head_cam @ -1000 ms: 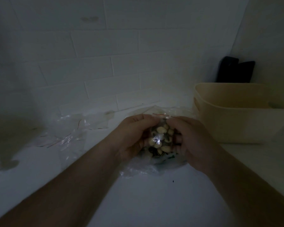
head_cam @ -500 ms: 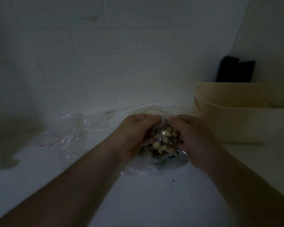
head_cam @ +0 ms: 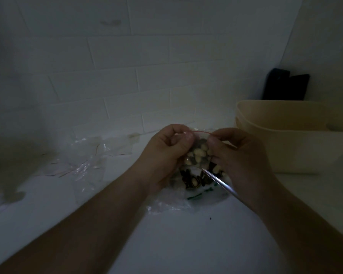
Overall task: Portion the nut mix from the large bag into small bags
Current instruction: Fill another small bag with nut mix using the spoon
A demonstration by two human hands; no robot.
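A small clear bag (head_cam: 198,155) filled with pale and dark nuts hangs between my hands above the white counter. My left hand (head_cam: 166,153) pinches the left end of its red zip strip, and my right hand (head_cam: 240,155) pinches the right end. Under the small bag lies the large clear bag (head_cam: 194,182) with dark nuts and green print, flat on the counter. A thin shiny strip crosses it by my right wrist; I cannot tell what it is.
Several clear small bags (head_cam: 83,159) lie crumpled on the counter to the left. A cream plastic bin (head_cam: 285,147) stands at the right, with a black object (head_cam: 285,86) behind it against the tiled wall. The scene is dim.
Both hands have shifted from cupping the small bag's sides to pinching its top zip strip, and the bag has risen a little, showing the large bag's nuts below.
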